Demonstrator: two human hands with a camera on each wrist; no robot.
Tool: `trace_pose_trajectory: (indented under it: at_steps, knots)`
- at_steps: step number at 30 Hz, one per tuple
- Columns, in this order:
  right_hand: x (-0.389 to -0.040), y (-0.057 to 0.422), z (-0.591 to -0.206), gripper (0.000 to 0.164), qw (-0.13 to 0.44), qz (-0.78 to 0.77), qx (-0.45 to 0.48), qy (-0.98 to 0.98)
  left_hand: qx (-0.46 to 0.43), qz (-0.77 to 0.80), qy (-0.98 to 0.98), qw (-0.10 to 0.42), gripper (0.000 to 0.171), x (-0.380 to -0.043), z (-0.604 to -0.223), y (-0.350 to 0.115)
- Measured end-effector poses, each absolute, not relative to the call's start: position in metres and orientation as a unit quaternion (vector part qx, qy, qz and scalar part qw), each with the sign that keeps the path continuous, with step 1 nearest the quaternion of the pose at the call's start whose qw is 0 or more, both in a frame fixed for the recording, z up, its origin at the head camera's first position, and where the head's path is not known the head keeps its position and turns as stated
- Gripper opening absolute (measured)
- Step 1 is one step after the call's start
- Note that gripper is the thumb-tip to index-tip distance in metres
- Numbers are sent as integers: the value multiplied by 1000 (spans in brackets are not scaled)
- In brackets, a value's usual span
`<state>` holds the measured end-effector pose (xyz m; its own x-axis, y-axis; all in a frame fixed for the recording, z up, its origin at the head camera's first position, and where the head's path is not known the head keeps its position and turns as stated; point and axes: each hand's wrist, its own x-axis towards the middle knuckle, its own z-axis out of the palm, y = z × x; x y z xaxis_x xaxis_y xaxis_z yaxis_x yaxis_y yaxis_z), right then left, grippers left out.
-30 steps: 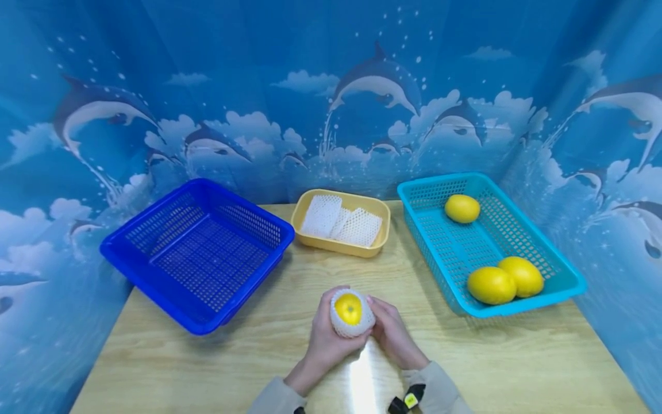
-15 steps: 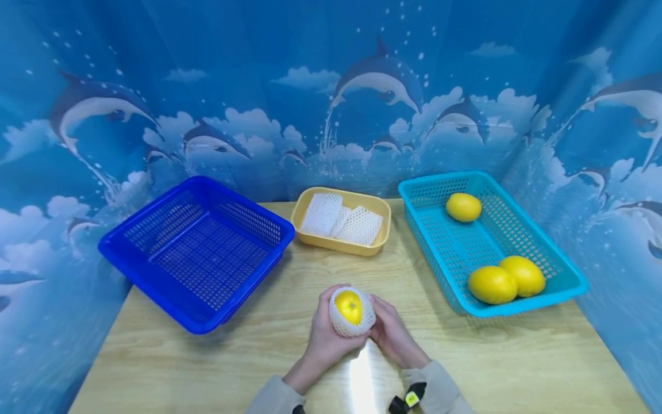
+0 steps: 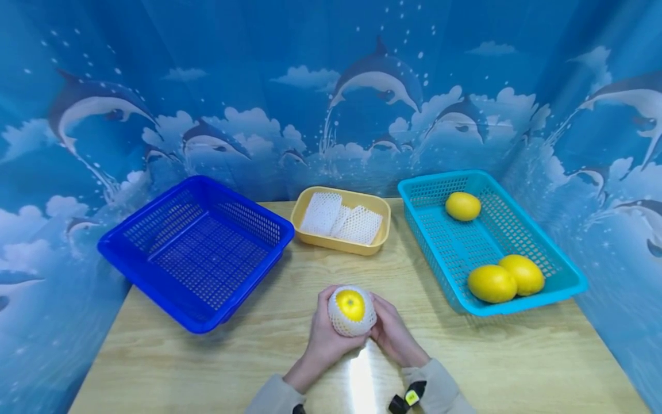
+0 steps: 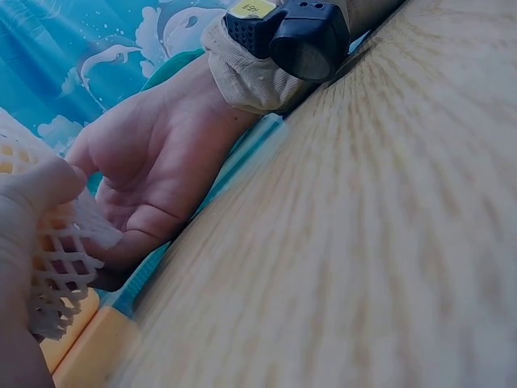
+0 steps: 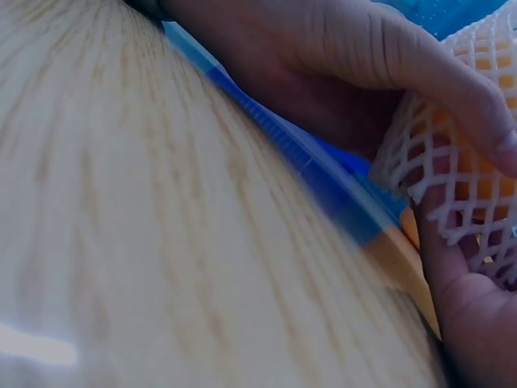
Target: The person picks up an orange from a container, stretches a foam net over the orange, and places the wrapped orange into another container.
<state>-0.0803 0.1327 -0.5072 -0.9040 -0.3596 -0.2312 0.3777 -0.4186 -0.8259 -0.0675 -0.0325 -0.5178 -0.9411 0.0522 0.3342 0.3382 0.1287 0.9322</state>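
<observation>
An oval yellow fruit (image 3: pixel 350 305) sits inside a white foam net (image 3: pixel 347 326), its end with a small stem scar showing through the open top. My left hand (image 3: pixel 328 335) wraps round the netted fruit from the left, with the thumb lying across the mesh in the right wrist view. From the right, my right hand (image 3: pixel 395 332) holds the net low on its side. In the left wrist view the right hand (image 4: pixel 153 162) has curled fingers at the net's loose lower edge (image 4: pixel 60 279). Both hands are over the wooden table, near its front.
A dark blue basket (image 3: pixel 209 313) stands to the left with nothing in it. At the back middle, a yellow tray (image 3: pixel 331 244) holds folded foam nets (image 3: pixel 361 225). On the right, a turquoise basket (image 3: pixel 437 270) contains three yellow fruits (image 3: pixel 492 283). A dolphin-print curtain surrounds the table.
The netted fruit has turned slightly in my hands, so its scarred end faces more upward and the net's opening looks rounder. Both hands stay nearly in place; the baskets and tray are unchanged.
</observation>
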Motion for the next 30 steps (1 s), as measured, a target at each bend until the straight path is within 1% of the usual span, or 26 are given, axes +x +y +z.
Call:
trace_pose_trajectory:
  at_steps: [7, 15, 18, 25, 30]
  knots:
    - [-81, 133, -508, 32, 223, -840, 2, 495, -148, -655, -736, 82, 99, -69, -516, -35]
    - [-81, 134, -508, 32, 229, -854, -7, 467, -124, -674, -727, 44, 99, -70, -517, -36]
    - [-80, 133, -508, 31, 224, -856, -10, 466, -122, -673, -727, 50, 100, -69, -517, -35]
    - [-80, 129, -507, 35, 208, -842, 11, 498, -144, -642, -747, 96, 98, -68, -518, -36]
    - [-79, 127, -506, 36, 197, -835, 21, 514, -146, -646, -742, 103, 99, -68, -515, -36]
